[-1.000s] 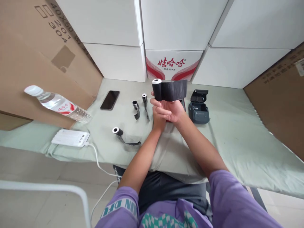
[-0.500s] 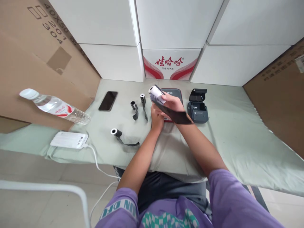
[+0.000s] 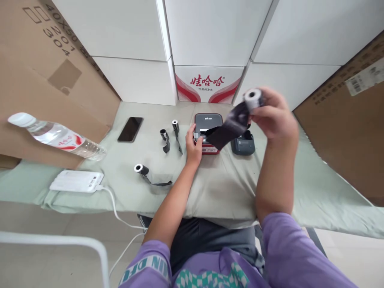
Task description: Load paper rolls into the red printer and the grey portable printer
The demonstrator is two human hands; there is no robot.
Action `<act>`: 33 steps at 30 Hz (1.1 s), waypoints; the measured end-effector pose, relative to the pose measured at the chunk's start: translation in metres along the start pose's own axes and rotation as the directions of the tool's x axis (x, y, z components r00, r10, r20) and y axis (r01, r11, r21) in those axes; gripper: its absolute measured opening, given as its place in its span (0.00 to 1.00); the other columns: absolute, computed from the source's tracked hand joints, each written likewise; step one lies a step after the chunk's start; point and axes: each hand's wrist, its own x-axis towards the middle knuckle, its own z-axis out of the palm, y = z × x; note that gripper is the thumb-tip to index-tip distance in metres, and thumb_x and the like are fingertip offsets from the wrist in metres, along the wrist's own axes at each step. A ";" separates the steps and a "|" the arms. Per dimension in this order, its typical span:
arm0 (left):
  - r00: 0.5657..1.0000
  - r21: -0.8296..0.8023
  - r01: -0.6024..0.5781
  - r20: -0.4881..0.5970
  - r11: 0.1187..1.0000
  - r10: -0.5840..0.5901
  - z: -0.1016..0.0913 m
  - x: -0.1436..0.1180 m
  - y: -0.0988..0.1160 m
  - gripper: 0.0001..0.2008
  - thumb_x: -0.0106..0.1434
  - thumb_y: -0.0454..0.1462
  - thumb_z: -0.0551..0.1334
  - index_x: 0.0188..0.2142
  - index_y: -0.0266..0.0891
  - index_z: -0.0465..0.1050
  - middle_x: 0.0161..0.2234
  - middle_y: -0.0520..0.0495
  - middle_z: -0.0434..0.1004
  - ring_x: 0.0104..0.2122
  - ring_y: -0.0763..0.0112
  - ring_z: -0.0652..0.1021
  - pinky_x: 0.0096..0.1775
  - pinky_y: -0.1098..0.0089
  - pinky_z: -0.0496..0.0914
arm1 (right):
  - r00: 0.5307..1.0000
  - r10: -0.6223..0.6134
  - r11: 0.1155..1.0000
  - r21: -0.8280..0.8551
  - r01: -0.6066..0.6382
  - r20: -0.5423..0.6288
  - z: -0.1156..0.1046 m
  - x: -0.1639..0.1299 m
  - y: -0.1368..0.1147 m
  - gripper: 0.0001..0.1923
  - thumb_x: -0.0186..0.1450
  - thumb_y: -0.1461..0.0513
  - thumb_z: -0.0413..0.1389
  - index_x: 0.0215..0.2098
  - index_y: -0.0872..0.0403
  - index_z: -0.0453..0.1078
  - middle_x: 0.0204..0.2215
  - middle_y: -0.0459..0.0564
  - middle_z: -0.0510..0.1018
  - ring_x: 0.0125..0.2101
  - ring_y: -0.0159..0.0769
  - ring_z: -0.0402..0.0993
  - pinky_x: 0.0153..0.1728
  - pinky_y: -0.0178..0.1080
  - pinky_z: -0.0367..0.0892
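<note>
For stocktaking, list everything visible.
Cloth: one, green, tabletop
Boxes: six, white, back
Cartons: two+, brown, sides
Bottle: one, clear, left
Powerbank: one, white, left
Cable: count unclear, white, left
Phone: one, black, left
Loose rolls: three, black-white, tabletop
Held roll: one, black-white, raised
Device: one, red-black, centre
Unit: one, dark, beside device
Rail: one, white, left
Trousers: pair, dark, bottom
Shirt: one, purple, bottom
Left hand: one, bare, on device
Right hand: one, bare, holding roll

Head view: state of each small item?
Held roll, in right hand, strip loose
Near roll, partly unwound
Middle roll, partly unwound
Far roll, partly unwound
Red-and-black device, lid looks shut
Gray device, lid partly hidden, unclear
Phone, flat, screen dark
Power bank, cable plugged in
Bottle, upright, capped
</note>
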 end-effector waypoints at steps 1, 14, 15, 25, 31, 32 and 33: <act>1.000 -0.003 -0.002 -0.011 1.000 0.002 0.000 0.000 0.001 0.24 0.69 0.42 0.59 0.64 0.47 0.67 0.66 0.44 0.68 0.68 0.59 0.65 0.70 0.55 0.58 | 0.998 0.009 0.998 -0.065 -0.013 -0.064 -0.017 -0.002 -0.001 0.13 0.55 0.61 0.62 0.40 0.49 0.72 0.38 0.47 0.77 0.32 0.32 0.70 0.29 0.37 0.64; 1.000 0.006 -0.005 -0.019 1.000 0.005 -0.001 0.000 0.001 0.26 0.66 0.39 0.58 0.64 0.46 0.68 0.66 0.44 0.68 0.67 0.60 0.67 0.69 0.58 0.60 | 0.942 0.336 0.639 -0.740 -0.211 0.022 -0.086 0.007 0.093 0.20 0.56 0.64 0.58 0.47 0.56 0.77 0.44 0.53 0.83 0.43 0.41 0.77 0.46 0.40 0.70; 1.000 0.003 -0.005 -0.018 1.000 0.005 -0.001 0.000 0.001 0.26 0.66 0.38 0.58 0.64 0.46 0.68 0.65 0.44 0.69 0.67 0.60 0.67 0.69 0.59 0.59 | 0.933 0.359 0.623 -0.753 -0.211 0.035 -0.083 0.008 0.092 0.20 0.57 0.64 0.58 0.48 0.55 0.78 0.45 0.53 0.83 0.44 0.41 0.77 0.46 0.39 0.70; 1.000 0.001 0.008 -0.019 1.000 -0.008 -0.001 0.001 0.000 0.27 0.64 0.37 0.58 0.63 0.45 0.68 0.65 0.44 0.69 0.66 0.61 0.68 0.68 0.60 0.61 | 0.892 0.452 0.323 -0.933 -0.159 0.004 -0.076 0.011 0.108 0.23 0.59 0.65 0.60 0.53 0.53 0.79 0.47 0.55 0.84 0.46 0.46 0.77 0.46 0.40 0.70; 1.000 -0.007 0.018 -0.019 1.000 -0.018 -0.001 0.001 0.003 0.27 0.64 0.37 0.58 0.63 0.44 0.68 0.65 0.43 0.70 0.66 0.60 0.68 0.68 0.60 0.61 | 0.900 0.436 0.223 -0.968 -0.115 -0.007 -0.073 0.012 0.121 0.25 0.60 0.65 0.60 0.56 0.53 0.78 0.48 0.59 0.83 0.51 0.52 0.73 0.49 0.44 0.69; 1.000 -0.005 0.022 -0.020 1.000 -0.022 -0.001 0.001 0.004 0.26 0.64 0.37 0.59 0.63 0.45 0.69 0.65 0.44 0.70 0.66 0.60 0.69 0.68 0.60 0.61 | 0.906 0.424 0.227 -0.967 -0.112 -0.005 -0.073 0.012 0.122 0.25 0.60 0.65 0.60 0.56 0.53 0.78 0.49 0.59 0.82 0.51 0.52 0.73 0.50 0.45 0.69; 0.999 -0.002 0.026 -0.019 1.000 -0.026 -0.001 0.001 0.005 0.26 0.64 0.37 0.59 0.62 0.45 0.69 0.65 0.44 0.70 0.66 0.60 0.69 0.68 0.60 0.61 | 0.911 0.412 0.239 -0.965 -0.111 -0.002 -0.074 0.012 0.121 0.25 0.60 0.64 0.61 0.57 0.53 0.77 0.49 0.59 0.82 0.51 0.51 0.74 0.50 0.45 0.69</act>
